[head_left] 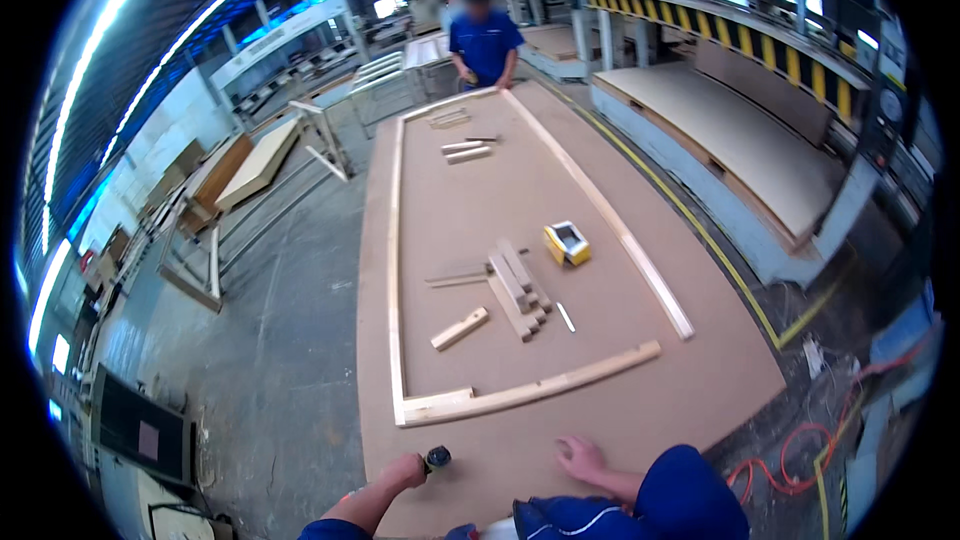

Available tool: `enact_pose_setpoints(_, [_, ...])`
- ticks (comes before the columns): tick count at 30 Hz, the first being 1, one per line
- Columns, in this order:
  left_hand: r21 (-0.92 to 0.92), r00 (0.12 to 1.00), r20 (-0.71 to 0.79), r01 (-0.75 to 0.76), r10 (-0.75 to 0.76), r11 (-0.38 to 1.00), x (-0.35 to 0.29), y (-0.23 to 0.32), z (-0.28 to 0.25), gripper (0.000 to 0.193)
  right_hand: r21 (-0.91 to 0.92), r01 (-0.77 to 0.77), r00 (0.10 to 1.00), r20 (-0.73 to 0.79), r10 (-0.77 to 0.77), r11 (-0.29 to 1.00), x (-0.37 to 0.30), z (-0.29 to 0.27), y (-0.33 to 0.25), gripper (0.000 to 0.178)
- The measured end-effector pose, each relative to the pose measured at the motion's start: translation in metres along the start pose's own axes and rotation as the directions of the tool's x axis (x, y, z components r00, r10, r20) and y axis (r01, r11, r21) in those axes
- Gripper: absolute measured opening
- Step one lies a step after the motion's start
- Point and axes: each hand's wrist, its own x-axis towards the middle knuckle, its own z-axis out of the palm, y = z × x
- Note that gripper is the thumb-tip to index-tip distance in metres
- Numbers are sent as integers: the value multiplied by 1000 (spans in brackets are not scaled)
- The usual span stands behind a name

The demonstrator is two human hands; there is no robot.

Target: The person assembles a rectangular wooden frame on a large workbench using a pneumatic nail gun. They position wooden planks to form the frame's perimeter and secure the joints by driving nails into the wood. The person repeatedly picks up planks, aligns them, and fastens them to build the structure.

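My left hand (405, 472) is closed round a dark tool with a rounded head (437, 457), held over the near left edge of a large brown board (500, 455); its exact kind is too small to tell. Palm down by the near edge, my right hand (580, 460) has its fingers apart and holds nothing. Just beyond both hands lies the frame's near wooden strip (540, 387). At its left end it meets a long side strip (394, 260), with a short block (440, 399) in that corner. The right side strip (610, 210) ends apart from the near strip.
Inside the frame lie stacked wood blocks (518, 290), a loose block (460, 328), a yellow box (567, 243) and a white stick (566, 317). A person in blue (485, 45) stands at the far end. A press (720, 130) stands right; an orange hose (790, 465) lies on the floor.
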Motion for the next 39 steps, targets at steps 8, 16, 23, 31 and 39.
enact_pose_setpoints(8, [-142, 980, -169, -130, 105, 981, 46, -34, 31, 26, 80, -405, 913, -7, 407, 911, -237, -86, 100, 41])
enact_pose_setpoints(16, [-217, 972, -213, -149, 103, 965, -22, 33, 51, 28, 93, -677, 693, -252, 675, 730, -379, -108, 184, 36])
enact_pose_setpoints(23, [-155, 953, -196, -262, 231, 952, -52, 155, 53, 31, 344, -400, 705, -477, 525, 849, -203, -138, 167, 29])
enact_pose_setpoints(31, [-246, 967, -224, -180, 124, 952, -46, 283, 32, 31, 683, -246, 811, -244, 532, 688, -59, -216, 203, 34])
enact_pose_setpoints(39, [-339, 950, -312, -93, -19, 936, -56, 365, 56, 51, 383, -213, 895, -291, 337, 899, 62, -279, 297, 54])
